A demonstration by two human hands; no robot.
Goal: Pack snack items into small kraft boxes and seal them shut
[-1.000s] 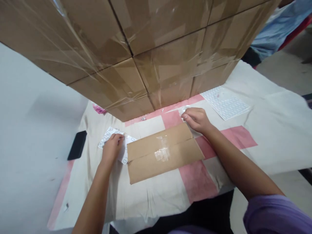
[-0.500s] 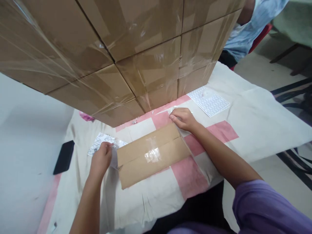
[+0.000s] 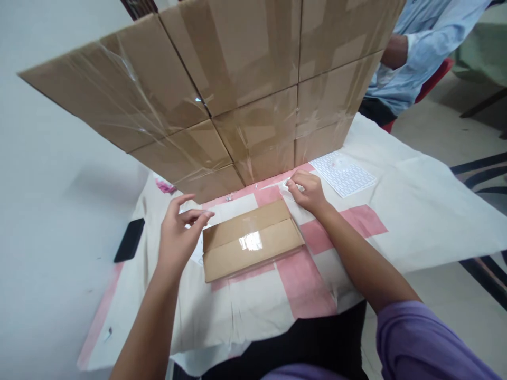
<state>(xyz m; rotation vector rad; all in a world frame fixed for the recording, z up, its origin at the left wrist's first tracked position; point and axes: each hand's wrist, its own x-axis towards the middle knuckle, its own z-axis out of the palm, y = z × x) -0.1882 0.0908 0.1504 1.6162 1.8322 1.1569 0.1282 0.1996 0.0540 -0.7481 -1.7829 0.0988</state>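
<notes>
So the bench (image 3: pixel 420 211) has a pink and white cloth over it, with a big taped stack (image 3: pixel 233 89) hogging the far side. The box (image 3: pixel 273 231) lies flat in front of that, between the two hands, nearer the body than either. Its long side runs left to right on a slant, right end farther from the body. From the left hand (image 3: pixel 190 216) it's off to the right and a touch closer in; from the right hand (image 3: pixel 293 184) it's leftward and closer in too. Left looks slightly nearer, thumb by the far left corner, though I can't say for sure whether it's touching.

Left has its index finger lifted, the others loosely curled toward the thumb; can't tell if something tiny is pinched there. Right is curled up next to a clear bit (image 3: pixel 285 183), and I can't tell if it's gripping that.

Headcount, big to small: one stack, three columns across (not trusting my row count), one co-worker (image 3: pixel 431 47) behind the far right corner, one box, two hands, one label sheet (image 3: pixel 346 174) to the right, one paper (image 3: pixel 198 256) mostly hidden by the left hand, one phone (image 3: pixel 130 240), one pink wad (image 3: pixel 165 186), one tape patch (image 3: pixel 251 241) on the box. Plus some scraps (image 3: pixel 228 198) too small to count.
</notes>
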